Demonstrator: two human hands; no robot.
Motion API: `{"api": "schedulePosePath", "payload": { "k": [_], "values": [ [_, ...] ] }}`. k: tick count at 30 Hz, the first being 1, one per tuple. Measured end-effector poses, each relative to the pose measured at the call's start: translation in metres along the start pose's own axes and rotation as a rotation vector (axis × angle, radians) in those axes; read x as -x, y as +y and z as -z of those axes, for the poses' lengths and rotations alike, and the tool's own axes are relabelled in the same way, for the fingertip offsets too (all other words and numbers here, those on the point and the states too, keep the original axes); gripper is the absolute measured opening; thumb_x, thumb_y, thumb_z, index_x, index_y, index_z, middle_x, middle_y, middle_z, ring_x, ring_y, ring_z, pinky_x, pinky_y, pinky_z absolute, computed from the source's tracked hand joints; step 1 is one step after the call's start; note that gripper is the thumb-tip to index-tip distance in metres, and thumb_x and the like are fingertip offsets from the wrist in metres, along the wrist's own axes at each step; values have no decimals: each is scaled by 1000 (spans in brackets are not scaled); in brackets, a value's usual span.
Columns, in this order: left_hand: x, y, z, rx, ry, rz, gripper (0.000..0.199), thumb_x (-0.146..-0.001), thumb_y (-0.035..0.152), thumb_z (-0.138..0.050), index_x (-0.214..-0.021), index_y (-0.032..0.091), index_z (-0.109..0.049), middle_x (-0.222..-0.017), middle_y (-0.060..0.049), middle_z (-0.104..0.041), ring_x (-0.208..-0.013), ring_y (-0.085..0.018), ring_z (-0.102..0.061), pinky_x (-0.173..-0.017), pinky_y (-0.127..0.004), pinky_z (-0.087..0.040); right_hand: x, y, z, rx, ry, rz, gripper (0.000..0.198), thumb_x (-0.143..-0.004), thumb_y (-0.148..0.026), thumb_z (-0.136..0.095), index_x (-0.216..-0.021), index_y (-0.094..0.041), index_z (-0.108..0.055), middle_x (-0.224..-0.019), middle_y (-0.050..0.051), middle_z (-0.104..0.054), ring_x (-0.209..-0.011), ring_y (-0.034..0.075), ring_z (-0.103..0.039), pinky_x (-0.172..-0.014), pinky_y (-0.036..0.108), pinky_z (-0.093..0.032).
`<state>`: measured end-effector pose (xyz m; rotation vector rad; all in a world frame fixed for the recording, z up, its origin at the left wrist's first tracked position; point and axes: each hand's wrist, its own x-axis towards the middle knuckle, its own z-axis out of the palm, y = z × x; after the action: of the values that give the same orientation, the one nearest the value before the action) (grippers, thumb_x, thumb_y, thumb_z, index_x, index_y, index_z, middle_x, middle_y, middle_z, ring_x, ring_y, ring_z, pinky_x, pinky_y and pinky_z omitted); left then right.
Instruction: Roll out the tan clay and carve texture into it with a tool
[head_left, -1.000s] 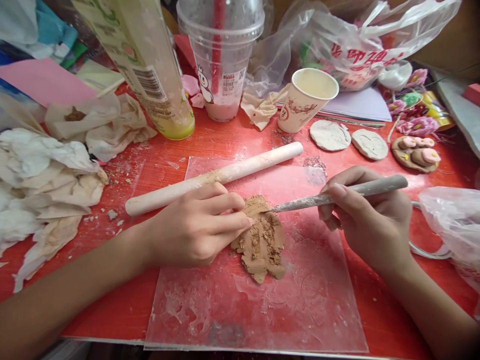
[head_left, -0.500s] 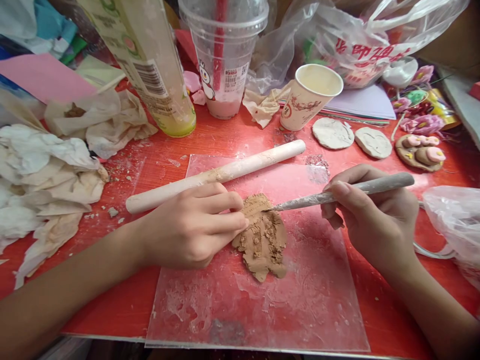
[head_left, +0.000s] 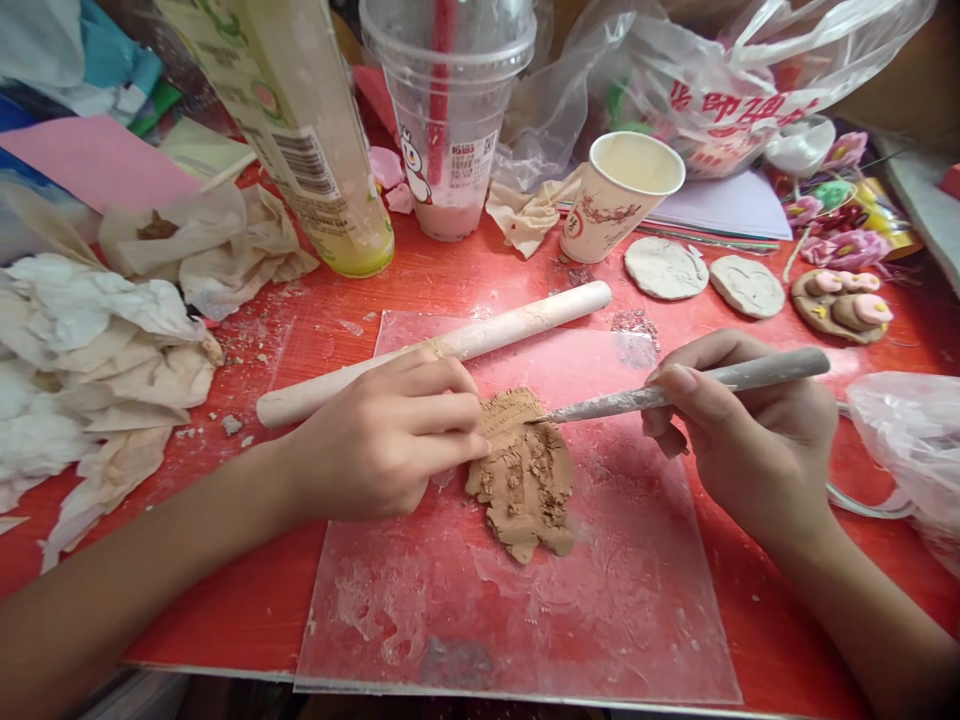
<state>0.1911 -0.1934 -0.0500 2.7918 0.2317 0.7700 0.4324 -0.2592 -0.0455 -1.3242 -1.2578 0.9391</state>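
On the board [head_left: 592,615], clay [head_left: 529,485] lies flattened, rough. Right hand [head_left: 750,425] pinches a tool [head_left: 615,403]; if left hand [head_left: 394,435] grips, I can't tell.

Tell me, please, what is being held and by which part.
The right hand holds the grey tool by its middle; the left hand touches the clay, its hold unclear.

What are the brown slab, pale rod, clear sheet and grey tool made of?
Brown slab: likely clay, matte; torn edges, crumbly ridges.
Pale rod: wood or plastic, unclear; smooth, tan smear.
Clear sheet: plastic or glass, fairly glossy; red table shows through.
Grey tool: can't tell, perhaps plastic or metal; dull, pale residue toward tip.
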Motion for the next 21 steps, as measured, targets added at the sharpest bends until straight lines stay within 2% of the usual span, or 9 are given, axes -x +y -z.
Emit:
{"api": "schedulePosePath", "payload": {
  "k": [3,5,11,13,18,21],
  "values": [
    [1,1,-6,-31,35,73,22,-85,5,-41,-92,14,-60,-83,-4,-60,-86,-17,-51,-78,-35,-43,2,3,-1,-23,-1,76,10,-81,-19,-57,-70,-19,-58,-53,-3,-52,-42,8,-46,-32,22,-32],
    [1,3,-9,-80,15,87,23,-86,6,-41,-99,14,-58,-87,-5,-60,-90,-17,-51,-81,-35,-42,2,6,-2,-37,7,142,9,-80,-18,-58,-71,-19,-58,-52,-3,-52,-41,9,-46,-31,23,-32],
    [0,7,-9,-168,-39,14,21,-88,9,-40,-98,15,-58,-88,-3,-61,-92,-16,-51,-83,-34,-40,2,1,-2,-96,136,209,10,-76,-16,-59,-66,-18,-59,-52,-2,-54,-39,10,-45,-29,27,-28],
    [-1,7,-6,-190,-35,-18,20,-88,9,-40,-97,14,-57,-88,-3,-61,-92,-17,-51,-80,-33,-40,2,-1,-2,-80,135,229,9,-75,-18,-61,-66,-19,-58,-53,-2,-54,-40,11,-45,-29,28,-27],
    [-3,7,-2,-200,-58,-39,18,-89,10,-40,-93,15,-57,-87,-2,-61,-90,-16,-51,-79,-32,-39,7,3,-3,35,-89,196,4,-77,-20,-61,-75,-21,-58,-65,-2,-54,-51,11,-47,-41,28,-33],
    [-3,7,-1,-168,-74,-52,15,-88,10,-43,-92,11,-58,-84,-3,-61,-87,-18,-50,-78,-34,-39,10,4,-3,25,-143,155,5,-81,-21,-56,-76,-22,-57,-64,-2,-50,-52,11,-44,-42,29,-32]
  ]
}}
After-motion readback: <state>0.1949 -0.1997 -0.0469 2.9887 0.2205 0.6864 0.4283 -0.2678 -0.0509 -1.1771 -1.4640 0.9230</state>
